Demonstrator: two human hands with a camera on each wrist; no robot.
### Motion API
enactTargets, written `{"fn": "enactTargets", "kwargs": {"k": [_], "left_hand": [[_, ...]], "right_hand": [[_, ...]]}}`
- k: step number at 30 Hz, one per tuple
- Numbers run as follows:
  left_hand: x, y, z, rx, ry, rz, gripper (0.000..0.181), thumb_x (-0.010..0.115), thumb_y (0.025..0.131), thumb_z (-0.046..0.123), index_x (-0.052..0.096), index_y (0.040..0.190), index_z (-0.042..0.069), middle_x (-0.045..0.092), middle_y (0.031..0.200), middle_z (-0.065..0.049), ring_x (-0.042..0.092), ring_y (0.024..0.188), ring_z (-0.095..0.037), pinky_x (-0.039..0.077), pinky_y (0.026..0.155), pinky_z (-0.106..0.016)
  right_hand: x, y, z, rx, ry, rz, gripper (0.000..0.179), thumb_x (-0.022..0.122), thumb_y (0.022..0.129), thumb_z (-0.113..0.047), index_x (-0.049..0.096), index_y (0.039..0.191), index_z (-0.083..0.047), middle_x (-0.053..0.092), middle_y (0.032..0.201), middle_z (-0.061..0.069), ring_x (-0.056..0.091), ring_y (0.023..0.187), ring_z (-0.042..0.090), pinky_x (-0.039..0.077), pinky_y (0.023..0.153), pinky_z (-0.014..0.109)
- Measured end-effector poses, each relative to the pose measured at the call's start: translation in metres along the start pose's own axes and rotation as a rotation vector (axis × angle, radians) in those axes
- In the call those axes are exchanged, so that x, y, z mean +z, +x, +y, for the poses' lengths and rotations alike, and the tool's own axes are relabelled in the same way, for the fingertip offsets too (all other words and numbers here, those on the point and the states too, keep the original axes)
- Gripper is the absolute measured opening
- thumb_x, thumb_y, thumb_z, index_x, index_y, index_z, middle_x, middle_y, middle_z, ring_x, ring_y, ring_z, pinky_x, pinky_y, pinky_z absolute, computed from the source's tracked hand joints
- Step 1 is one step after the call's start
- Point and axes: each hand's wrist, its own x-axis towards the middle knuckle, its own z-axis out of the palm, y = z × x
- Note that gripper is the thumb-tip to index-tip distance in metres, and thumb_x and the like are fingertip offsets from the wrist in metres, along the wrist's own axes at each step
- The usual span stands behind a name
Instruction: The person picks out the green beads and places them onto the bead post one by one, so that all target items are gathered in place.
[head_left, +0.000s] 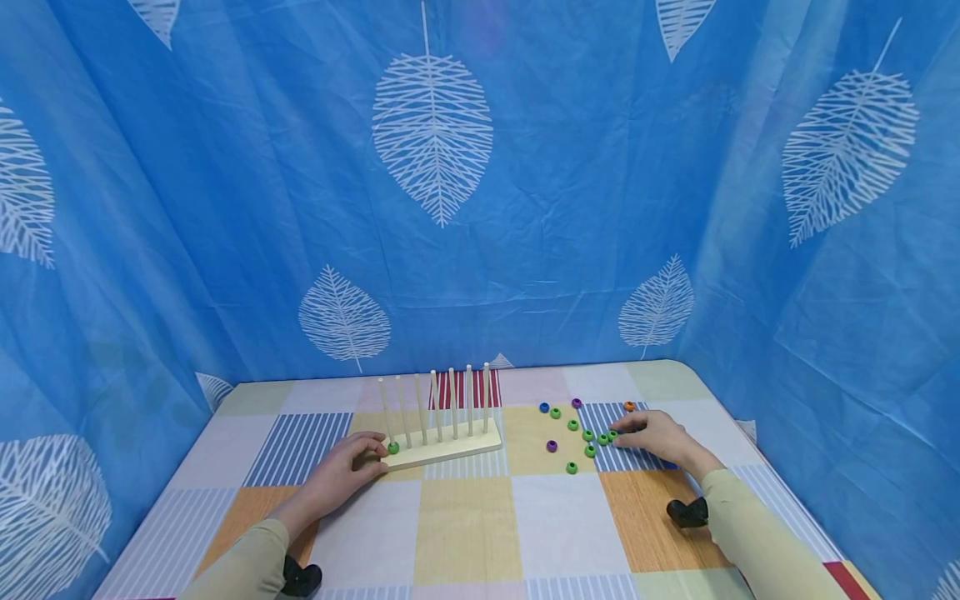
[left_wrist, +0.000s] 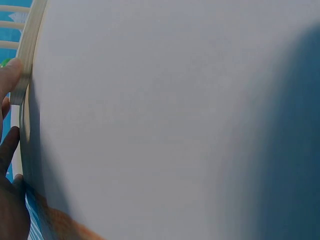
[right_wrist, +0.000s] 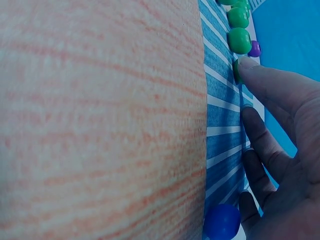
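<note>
A pale wooden peg rack (head_left: pixel 450 449) with several upright pegs stands left of the middle of the table. One green bead (head_left: pixel 393 448) is on its leftmost peg. My left hand (head_left: pixel 347 471) holds the rack's left end, its thumb (left_wrist: pixel 11 75) against the front edge in the left wrist view. At the right, my right hand (head_left: pixel 660 435) pinches a green bead (head_left: pixel 612 435) resting on the striped cloth. In the right wrist view its thumb (right_wrist: pixel 270 82) touches that bead, and the other fingers spread beside it.
Several loose green beads (head_left: pixel 588 435) lie left of my right hand, with purple (head_left: pixel 552 446), blue (head_left: pixel 544 407) and orange beads (head_left: pixel 629 406) around. Another blue bead (right_wrist: pixel 222 221) is near the little finger. A patchwork cloth (head_left: pixel 465 525) covers the table; blue curtains (head_left: pixel 525 250) surround it.
</note>
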Motion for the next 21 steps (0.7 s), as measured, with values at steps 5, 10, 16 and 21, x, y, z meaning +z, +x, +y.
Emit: {"fn": "enactTargets", "kwargs": {"k": [5, 10, 16, 21], "left_hand": [[0.0002, -0.0003, 0.0001, -0.002, 0.003, 0.001, 0.011, 0.078, 0.093, 0.023, 0.068, 0.098, 0.023, 0.06, 0.139, -0.006, 0.047, 0.137, -0.036, 0.033, 0.116, -0.059], [0.0004, -0.0001, 0.0001, -0.006, -0.001, 0.002, 0.011, 0.078, 0.093, 0.024, 0.069, 0.098, 0.023, 0.06, 0.139, -0.006, 0.047, 0.137, -0.035, 0.033, 0.116, -0.058], [0.0, 0.0003, 0.0006, -0.006, 0.002, -0.002, 0.011, 0.078, 0.093, 0.025, 0.069, 0.098, 0.023, 0.06, 0.139, -0.006, 0.047, 0.137, -0.036, 0.033, 0.116, -0.059], [-0.0003, 0.0004, 0.0008, -0.006, 0.001, -0.003, 0.012, 0.078, 0.092, 0.025, 0.068, 0.098, 0.023, 0.06, 0.14, -0.006, 0.047, 0.137, -0.036, 0.032, 0.116, -0.059]], "right_hand": [[0.0002, 0.0, -0.0001, 0.005, -0.006, 0.003, 0.034, 0.08, 0.089, -0.033, 0.076, 0.117, -0.013, 0.068, 0.119, 0.01, 0.056, 0.115, 0.036, 0.041, 0.096, 0.065], [0.0008, 0.0005, 0.0002, 0.014, -0.013, 0.008, 0.034, 0.08, 0.089, -0.034, 0.076, 0.117, -0.013, 0.068, 0.119, 0.01, 0.055, 0.118, 0.038, 0.032, 0.098, 0.072], [0.0008, 0.0013, 0.0001, 0.013, -0.021, 0.012, 0.034, 0.079, 0.09, -0.034, 0.076, 0.116, -0.013, 0.069, 0.118, 0.01, 0.055, 0.118, 0.039, 0.028, 0.098, 0.075], [0.0009, 0.0015, 0.0005, 0.011, -0.026, 0.015, 0.032, 0.079, 0.09, -0.034, 0.077, 0.115, -0.014, 0.069, 0.117, 0.009, 0.055, 0.117, 0.038, 0.027, 0.098, 0.075]]}}
